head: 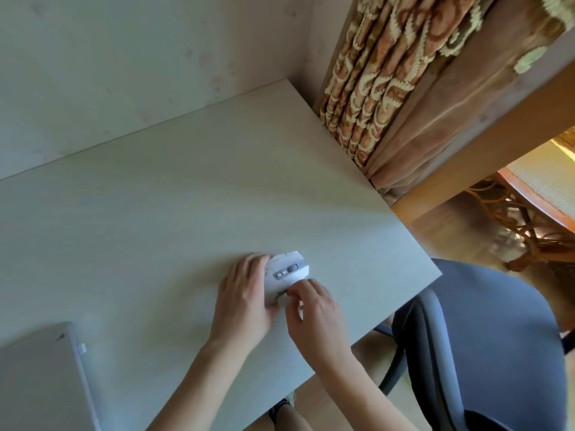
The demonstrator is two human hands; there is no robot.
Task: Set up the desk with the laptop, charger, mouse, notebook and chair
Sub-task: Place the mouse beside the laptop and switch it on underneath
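A white mouse with a grey wheel strip rests on the pale desk, near the desk's right edge. My left hand wraps its left side and holds it. My right hand pinches at its near end with the fingertips. A closed silver laptop lies at the lower left corner of the desk, with a small white plug at its side. A grey-blue office chair stands to the right of the desk, beside its corner. No notebook is in view.
A patterned brown curtain hangs at the desk's far right corner. A wicker table with a wooden rim stands on the floor at the right. A pale wall runs behind the desk.
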